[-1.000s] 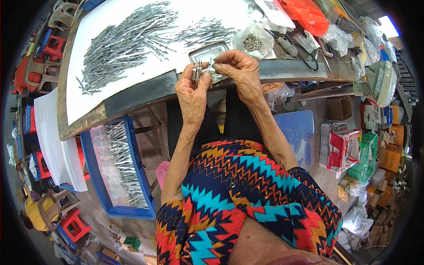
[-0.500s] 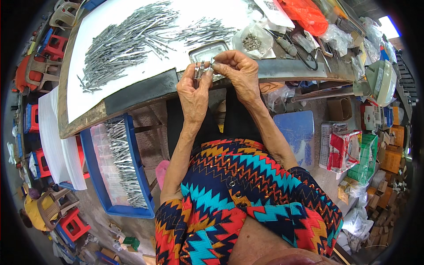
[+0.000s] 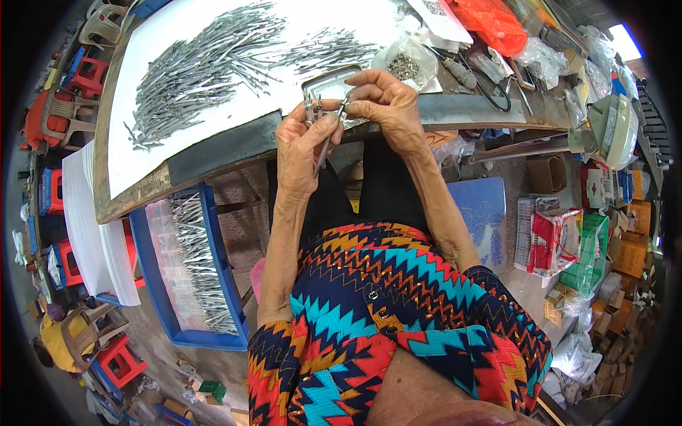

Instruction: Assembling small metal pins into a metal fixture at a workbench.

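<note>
My patterned shirt [image 3: 376, 312] fills the bottom of the frame as, at upper centre, I hold a thin metal rod [image 3: 323, 154] between both hands. My left hand [image 3: 304, 148] is closed on its shaft, the rod slanting down past my thumb, with small silver pieces [image 3: 310, 110] also caught among the fingers. My right hand [image 3: 391, 117] pinches the rod's upper end between thumb and forefinger. Just beyond my fingers sits a tray [image 3: 328, 86]; right of it, a clear bag [image 3: 429, 65] of small metal parts [image 3: 403, 67]. A large heap of dark strips [image 3: 206, 67] covers the bench [image 3: 141, 190] at upper left. Below it stands a blue bin [image 3: 234, 298] of silvery rods [image 3: 202, 263]; at lower left, a person in yellow [image 3: 57, 342].
</note>
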Action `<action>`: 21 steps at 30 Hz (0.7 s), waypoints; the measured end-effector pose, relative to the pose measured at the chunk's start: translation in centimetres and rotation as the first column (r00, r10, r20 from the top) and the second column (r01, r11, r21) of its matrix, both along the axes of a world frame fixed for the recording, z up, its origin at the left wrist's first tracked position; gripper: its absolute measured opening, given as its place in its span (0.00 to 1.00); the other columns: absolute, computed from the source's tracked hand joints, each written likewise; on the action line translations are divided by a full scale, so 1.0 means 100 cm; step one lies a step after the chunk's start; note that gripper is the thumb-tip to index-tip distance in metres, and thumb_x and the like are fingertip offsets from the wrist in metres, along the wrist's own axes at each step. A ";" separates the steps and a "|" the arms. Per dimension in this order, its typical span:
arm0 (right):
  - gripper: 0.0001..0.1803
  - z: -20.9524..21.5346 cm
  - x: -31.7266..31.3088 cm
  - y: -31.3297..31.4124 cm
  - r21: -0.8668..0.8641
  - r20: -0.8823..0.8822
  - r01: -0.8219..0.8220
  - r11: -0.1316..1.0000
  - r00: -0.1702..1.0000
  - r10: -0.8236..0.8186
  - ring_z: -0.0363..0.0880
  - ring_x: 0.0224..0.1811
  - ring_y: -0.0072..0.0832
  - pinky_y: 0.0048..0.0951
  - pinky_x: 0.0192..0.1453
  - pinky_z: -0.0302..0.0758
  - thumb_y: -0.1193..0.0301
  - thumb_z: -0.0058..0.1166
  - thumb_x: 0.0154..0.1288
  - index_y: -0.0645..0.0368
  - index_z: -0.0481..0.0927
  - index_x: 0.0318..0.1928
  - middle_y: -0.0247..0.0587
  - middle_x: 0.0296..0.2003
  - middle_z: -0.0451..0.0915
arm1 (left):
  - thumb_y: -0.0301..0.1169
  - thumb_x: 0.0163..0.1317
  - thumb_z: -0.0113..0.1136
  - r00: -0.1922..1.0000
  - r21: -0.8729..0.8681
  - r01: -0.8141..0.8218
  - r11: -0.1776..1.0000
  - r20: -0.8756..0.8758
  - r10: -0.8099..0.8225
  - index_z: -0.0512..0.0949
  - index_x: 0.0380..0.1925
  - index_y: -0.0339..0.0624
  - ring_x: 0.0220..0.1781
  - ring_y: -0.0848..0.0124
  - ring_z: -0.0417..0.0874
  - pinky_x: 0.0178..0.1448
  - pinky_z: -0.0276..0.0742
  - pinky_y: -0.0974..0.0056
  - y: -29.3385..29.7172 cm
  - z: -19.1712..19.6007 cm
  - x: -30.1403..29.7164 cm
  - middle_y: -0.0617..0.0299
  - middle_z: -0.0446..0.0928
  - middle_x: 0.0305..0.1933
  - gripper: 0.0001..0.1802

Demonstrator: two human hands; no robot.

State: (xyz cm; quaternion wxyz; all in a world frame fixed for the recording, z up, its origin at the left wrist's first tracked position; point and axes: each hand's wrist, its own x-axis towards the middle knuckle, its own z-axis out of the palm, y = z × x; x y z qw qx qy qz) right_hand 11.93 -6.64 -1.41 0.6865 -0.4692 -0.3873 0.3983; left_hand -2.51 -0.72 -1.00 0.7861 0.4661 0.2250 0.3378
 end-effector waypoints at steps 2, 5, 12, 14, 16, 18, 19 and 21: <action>0.18 -0.003 0.007 0.001 0.001 -0.033 -0.044 0.999 0.998 0.044 0.76 0.31 0.18 0.18 0.37 0.74 0.79 0.60 0.49 0.67 0.72 0.42 0.36 0.26 0.78 | 0.28 0.54 0.56 0.999 -0.006 0.033 0.999 0.022 -0.033 0.74 0.38 0.35 0.18 0.83 0.66 0.19 0.56 0.80 0.004 -0.005 0.001 0.64 0.71 0.19 0.12; 0.20 -0.003 0.013 0.004 -0.009 -0.066 -0.103 0.995 0.993 0.103 0.76 0.31 0.19 0.18 0.37 0.74 0.79 0.61 0.48 0.69 0.71 0.42 0.36 0.27 0.78 | 0.28 0.54 0.57 1.000 0.062 0.025 0.998 -0.016 -0.024 0.74 0.38 0.35 0.18 0.83 0.66 0.20 0.56 0.80 0.003 -0.002 0.002 0.65 0.71 0.18 0.12; 0.20 -0.002 0.010 0.009 -0.052 0.017 -0.053 0.997 0.998 0.054 0.77 0.31 0.21 0.18 0.37 0.74 0.79 0.59 0.49 0.70 0.71 0.43 0.39 0.27 0.78 | 0.24 0.55 0.55 0.970 0.324 -0.173 0.930 -0.110 0.219 0.75 0.37 0.34 0.20 0.85 0.66 0.22 0.57 0.79 -0.007 -0.009 0.013 0.69 0.70 0.19 0.09; 0.19 -0.002 0.009 0.008 -0.055 0.034 -0.032 0.998 0.999 0.034 0.77 0.31 0.22 0.19 0.37 0.75 0.79 0.58 0.49 0.71 0.70 0.44 0.40 0.27 0.78 | 0.24 0.56 0.54 0.956 0.360 -0.209 0.909 -0.122 0.268 0.75 0.37 0.34 0.20 0.85 0.66 0.23 0.58 0.79 -0.009 -0.009 0.015 0.70 0.70 0.20 0.08; 0.19 -0.002 0.006 0.006 -0.057 0.049 -0.013 0.998 0.999 0.016 0.78 0.31 0.23 0.20 0.37 0.75 0.79 0.57 0.50 0.72 0.70 0.44 0.41 0.27 0.78 | 0.24 0.57 0.54 0.928 0.438 -0.207 0.875 -0.194 0.317 0.75 0.36 0.34 0.21 0.85 0.65 0.24 0.59 0.79 -0.011 -0.009 0.016 0.71 0.69 0.20 0.08; 0.18 -0.001 0.002 0.005 -0.090 0.072 0.030 0.996 0.997 -0.023 0.76 0.32 0.20 0.18 0.38 0.74 0.79 0.55 0.53 0.71 0.70 0.45 0.38 0.29 0.78 | 0.24 0.57 0.54 0.917 0.465 -0.219 0.858 -0.203 0.344 0.75 0.37 0.34 0.21 0.85 0.65 0.24 0.58 0.79 -0.013 -0.010 0.018 0.71 0.69 0.21 0.08; 0.18 -0.001 0.000 0.005 -0.089 0.072 0.031 0.996 0.997 -0.024 0.76 0.32 0.20 0.18 0.38 0.74 0.79 0.55 0.53 0.71 0.70 0.45 0.38 0.29 0.78 | 0.25 0.58 0.54 0.904 0.490 -0.230 0.841 -0.212 0.371 0.75 0.37 0.34 0.21 0.85 0.65 0.24 0.58 0.79 -0.013 -0.010 0.019 0.71 0.69 0.21 0.08; 0.16 -0.002 -0.003 0.005 -0.057 0.045 0.096 0.994 0.995 -0.094 0.78 0.31 0.24 0.20 0.37 0.76 0.80 0.53 0.53 0.73 0.70 0.43 0.42 0.28 0.78 | 0.25 0.58 0.54 0.899 0.505 -0.226 0.833 -0.220 0.378 0.75 0.37 0.34 0.21 0.86 0.64 0.24 0.58 0.78 -0.013 -0.010 0.020 0.72 0.69 0.20 0.07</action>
